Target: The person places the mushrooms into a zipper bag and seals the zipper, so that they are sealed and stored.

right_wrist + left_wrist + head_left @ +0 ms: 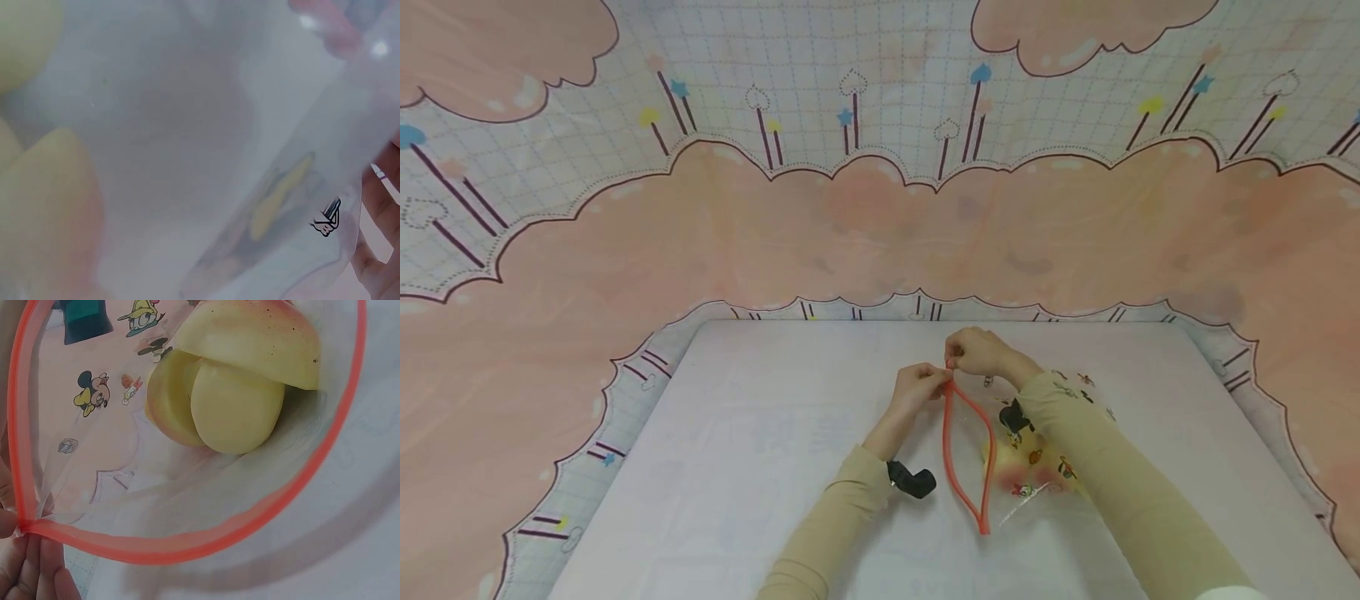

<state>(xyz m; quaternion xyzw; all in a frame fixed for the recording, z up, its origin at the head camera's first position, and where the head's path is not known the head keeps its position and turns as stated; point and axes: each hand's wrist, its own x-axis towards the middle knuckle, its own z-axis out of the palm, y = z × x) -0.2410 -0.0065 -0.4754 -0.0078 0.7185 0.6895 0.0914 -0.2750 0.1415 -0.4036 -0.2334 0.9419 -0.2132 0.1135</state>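
Observation:
A clear zip bag with small cartoon prints lies on the table, its orange-red zip gaping in a long loop. At the far end of that zip, my left hand pinches the corner. Just beyond it, my right hand pinches the tip of the same zip end. Inside the bag are several pieces of yellow fruit with reddish skin, seen through the open mouth in the left wrist view. Fingers show at the edge of the right wrist view behind the clear film.
The white table extends around the bag to both sides. A patterned pink and white cloth hangs behind it. A black wrist camera sits on the left wrist and another on the right.

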